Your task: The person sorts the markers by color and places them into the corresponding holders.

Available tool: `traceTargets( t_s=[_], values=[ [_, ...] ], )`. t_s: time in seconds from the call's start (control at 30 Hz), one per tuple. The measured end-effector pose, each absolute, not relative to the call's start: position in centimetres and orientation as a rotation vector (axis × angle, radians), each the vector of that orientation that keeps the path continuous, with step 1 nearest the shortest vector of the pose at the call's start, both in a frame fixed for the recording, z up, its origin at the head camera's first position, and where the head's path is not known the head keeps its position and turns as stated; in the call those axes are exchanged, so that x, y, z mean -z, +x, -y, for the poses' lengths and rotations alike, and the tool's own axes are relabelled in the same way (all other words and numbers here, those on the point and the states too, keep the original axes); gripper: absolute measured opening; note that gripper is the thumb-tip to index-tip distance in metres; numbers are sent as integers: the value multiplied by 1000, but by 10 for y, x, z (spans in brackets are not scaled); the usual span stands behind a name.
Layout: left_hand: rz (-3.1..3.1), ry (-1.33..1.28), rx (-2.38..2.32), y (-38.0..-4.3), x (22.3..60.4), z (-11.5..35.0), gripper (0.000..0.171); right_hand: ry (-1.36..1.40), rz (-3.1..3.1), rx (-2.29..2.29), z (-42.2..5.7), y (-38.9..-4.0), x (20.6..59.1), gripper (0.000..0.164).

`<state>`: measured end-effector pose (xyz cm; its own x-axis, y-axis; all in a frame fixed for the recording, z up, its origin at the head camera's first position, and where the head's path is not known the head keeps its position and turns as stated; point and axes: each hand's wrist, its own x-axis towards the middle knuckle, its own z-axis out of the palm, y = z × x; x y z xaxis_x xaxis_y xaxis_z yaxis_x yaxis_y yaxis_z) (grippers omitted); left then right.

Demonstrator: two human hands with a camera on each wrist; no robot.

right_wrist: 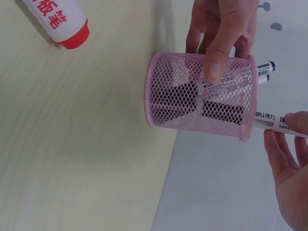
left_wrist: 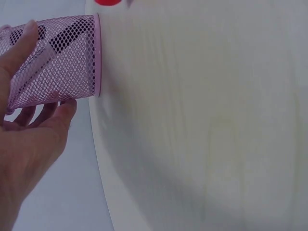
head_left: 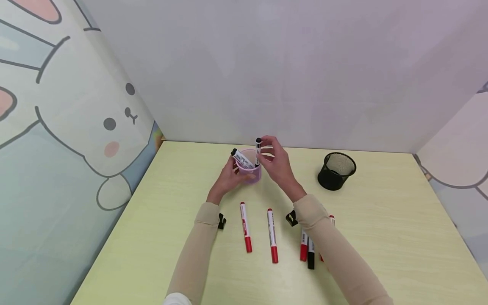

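In the head view, nearer than the pink mesh cup (right_wrist: pixel 192 113) and to its right, the right sleeve (head_left: pixel 339 245) covers parts of several markers (head_left: pixel 311 254); print on a red-ended marker (head_left: pixel 272 233) nearer than the cup is too small to read. The right wrist view's edges cut off the right fingers (right_wrist: pixel 277 153) at the cup's mouth and a red-lettered marker (right_wrist: pixel 58 21) past its base.

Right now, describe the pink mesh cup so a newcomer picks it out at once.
On the pale table, look to its far edge, before the plain wall. There the left hand grips the pink mesh cup with markers in it. Its pink sets it apart from the black mesh cup to the right.
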<state>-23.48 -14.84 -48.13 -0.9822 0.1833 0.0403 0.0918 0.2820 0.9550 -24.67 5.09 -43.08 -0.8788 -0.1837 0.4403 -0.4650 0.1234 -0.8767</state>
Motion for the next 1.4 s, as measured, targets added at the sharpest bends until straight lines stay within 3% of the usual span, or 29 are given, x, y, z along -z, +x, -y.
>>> traceTargets(
  t_s=[0.3, 0.9, 1.4],
  values=[
    [-2446, 288, -1826, -236, 483, 149, 96, 679, 2313, -1733, -46, -249, 435, 47],
    [-2477, 296, -1776, -236, 482, 149, 84, 937, 2526, -1230, -31, -251, 434, 49],
    [-2462, 296, -1788, -235, 481, 149, 84, 930, 2597, -1058, -25, -248, 432, 44]
  ],
)
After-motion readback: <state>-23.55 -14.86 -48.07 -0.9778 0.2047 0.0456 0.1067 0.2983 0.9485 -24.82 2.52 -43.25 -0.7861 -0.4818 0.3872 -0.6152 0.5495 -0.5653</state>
